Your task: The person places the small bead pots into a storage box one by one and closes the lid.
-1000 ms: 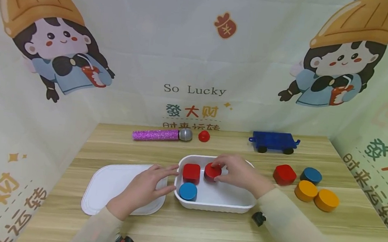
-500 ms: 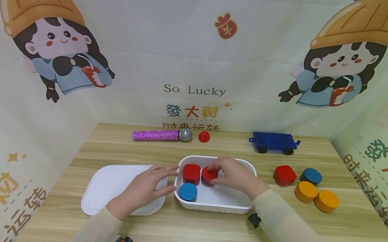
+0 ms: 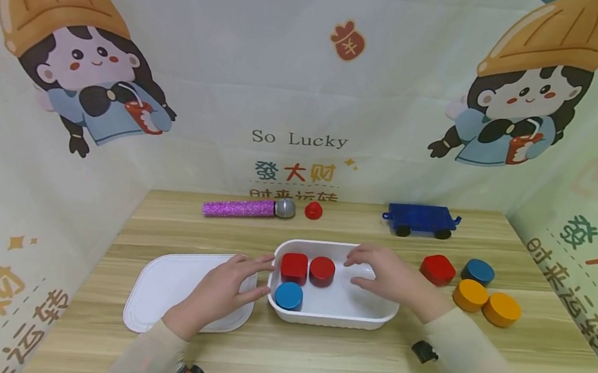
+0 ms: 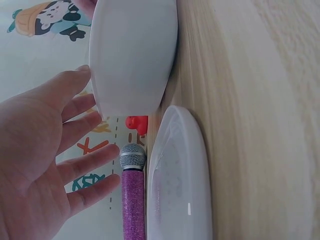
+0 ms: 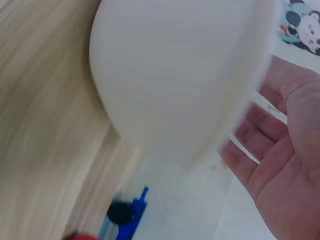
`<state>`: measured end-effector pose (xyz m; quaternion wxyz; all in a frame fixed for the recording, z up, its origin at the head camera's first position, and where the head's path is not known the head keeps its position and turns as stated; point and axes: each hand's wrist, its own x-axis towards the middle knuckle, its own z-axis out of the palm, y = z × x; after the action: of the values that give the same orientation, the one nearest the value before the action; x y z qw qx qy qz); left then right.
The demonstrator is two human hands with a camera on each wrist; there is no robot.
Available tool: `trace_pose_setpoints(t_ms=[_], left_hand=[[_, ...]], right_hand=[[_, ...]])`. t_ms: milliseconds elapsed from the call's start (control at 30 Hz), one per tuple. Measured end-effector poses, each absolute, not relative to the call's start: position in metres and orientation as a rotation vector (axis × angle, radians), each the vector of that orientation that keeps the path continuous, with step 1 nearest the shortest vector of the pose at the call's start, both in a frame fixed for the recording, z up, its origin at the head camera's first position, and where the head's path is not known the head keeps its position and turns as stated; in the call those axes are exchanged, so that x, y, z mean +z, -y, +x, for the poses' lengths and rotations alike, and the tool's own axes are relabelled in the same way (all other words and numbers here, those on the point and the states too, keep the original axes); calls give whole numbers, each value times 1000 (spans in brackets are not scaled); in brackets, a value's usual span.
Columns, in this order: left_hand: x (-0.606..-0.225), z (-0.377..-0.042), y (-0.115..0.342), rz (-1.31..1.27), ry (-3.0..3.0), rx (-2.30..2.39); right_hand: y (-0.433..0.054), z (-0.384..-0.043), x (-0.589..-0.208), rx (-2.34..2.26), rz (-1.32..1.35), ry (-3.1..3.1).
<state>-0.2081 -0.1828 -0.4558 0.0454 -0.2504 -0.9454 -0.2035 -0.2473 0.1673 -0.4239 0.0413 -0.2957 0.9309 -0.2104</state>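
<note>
A white oval-cornered box [image 3: 335, 320] stands mid-table, holding a red rounded-square block [image 3: 294, 266], a red round block [image 3: 322, 271] and a blue round block [image 3: 289, 295] at its left end. My left hand [image 3: 224, 284] touches the box's left rim with outstretched fingertips; in the left wrist view the thumb meets the box wall [image 4: 132, 60]. Over the right half of the box hovers my right hand [image 3: 390, 276], fingers loosely bent and holding nothing. The right wrist view shows that palm [image 5: 285, 150] beside the box's outer wall, partly blurred.
Left of the box lies a white lid [image 3: 159, 287], partly under the left forearm. Right of it sit a red block [image 3: 437, 270], a blue block [image 3: 478, 272] and two yellow blocks [image 3: 501, 309]. Behind are a glittery microphone [image 3: 240, 208], a small red object [image 3: 313, 211] and a blue wagon [image 3: 420, 218].
The red round block has slid left beside the red rounded-square block. My right hand has let go of it and moved right. The left hand stays at the rim.
</note>
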Motion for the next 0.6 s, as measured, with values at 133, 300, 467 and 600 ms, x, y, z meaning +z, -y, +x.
trace_pose_setpoints(t_ms=[133,300,467,600], left_hand=[[-456,-208,182,-768,2885,-621],[-455,-207,182,-770,2876,-612],[-455,-207,182,-776,2867,-609],[-455,-207,181,-772,2871,-615]], right_hand=[[-189,-239,-414,-627,-852,-2902],[-220,-236,-406,-664,-851,-2981],[-250,-234,-404,-712,-840,-3009],[-271,-233,-406,-673,-803,-3031]])
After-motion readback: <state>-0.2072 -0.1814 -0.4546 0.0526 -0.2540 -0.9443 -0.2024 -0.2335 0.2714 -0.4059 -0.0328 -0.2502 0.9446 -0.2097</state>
